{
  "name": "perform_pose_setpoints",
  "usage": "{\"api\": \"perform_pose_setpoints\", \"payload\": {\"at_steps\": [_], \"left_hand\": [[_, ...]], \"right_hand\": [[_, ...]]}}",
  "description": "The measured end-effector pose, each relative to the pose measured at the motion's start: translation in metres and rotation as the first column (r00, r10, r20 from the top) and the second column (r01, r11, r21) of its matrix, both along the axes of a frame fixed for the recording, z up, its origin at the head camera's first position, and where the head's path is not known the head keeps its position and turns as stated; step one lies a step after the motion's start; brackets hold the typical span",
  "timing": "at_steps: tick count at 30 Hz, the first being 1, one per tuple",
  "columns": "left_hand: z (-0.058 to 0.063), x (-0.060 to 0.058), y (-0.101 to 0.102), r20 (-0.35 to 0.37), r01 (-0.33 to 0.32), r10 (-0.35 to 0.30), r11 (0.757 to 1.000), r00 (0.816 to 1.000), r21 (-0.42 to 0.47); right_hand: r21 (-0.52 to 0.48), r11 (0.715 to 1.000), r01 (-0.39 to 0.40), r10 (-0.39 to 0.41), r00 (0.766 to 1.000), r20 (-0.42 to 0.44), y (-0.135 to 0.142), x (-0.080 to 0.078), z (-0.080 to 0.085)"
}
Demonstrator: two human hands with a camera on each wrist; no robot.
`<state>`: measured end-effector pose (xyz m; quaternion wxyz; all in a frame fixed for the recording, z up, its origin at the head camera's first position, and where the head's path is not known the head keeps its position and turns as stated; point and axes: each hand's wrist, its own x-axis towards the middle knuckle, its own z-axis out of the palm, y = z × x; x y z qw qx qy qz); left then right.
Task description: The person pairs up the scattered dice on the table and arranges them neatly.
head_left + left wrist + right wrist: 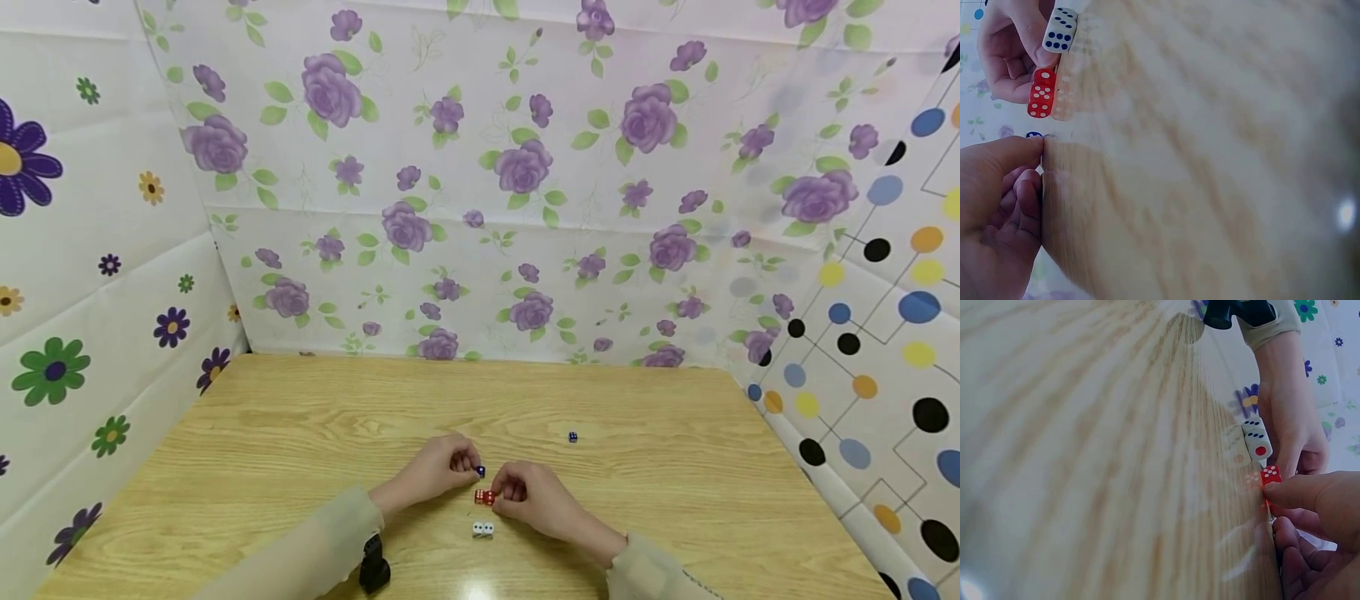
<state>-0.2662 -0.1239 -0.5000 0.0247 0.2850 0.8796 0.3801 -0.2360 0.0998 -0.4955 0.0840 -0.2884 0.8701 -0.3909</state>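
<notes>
My left hand [438, 468] pinches a blue die [481, 472] at the table surface. In the left wrist view only a sliver of that blue die [1034, 134] shows past the thumb. Nearer me, two red dice [484, 497] sit side by side, and my right hand [536, 500] pinches the right one between thumb and finger. The right wrist view shows the thumb tip over part of a red die [1270, 473]. A pair of white dice [483, 529], set together, lies closer to me than the red ones; neither hand touches them.
Another blue die [573, 437] lies alone farther back and to the right on the wooden table [337, 417]. A black wrist camera [373, 568] is on my left sleeve. Flowered cloth [480, 275] hangs behind the table, with patterned cloths at both sides.
</notes>
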Motion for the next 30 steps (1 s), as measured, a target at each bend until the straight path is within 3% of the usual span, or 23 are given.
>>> {"api": "perform_pose_setpoints", "payload": {"at_steps": [22, 30], "left_hand": [[0.001, 0.000, 0.000, 0.015, 0.002, -0.002, 1.000, 1.000, 0.010], [0.002, 0.000, -0.001, 0.024, 0.004, -0.004, 1.000, 1.000, 0.014]], "right_hand": [[0.002, 1.000, 0.003, -0.003, 1.000, 0.008, 0.002, -0.001, -0.001], [-0.001, 0.996, -0.093, 0.093, 0.993, 0.077, 0.011, -0.007, 0.002]]}}
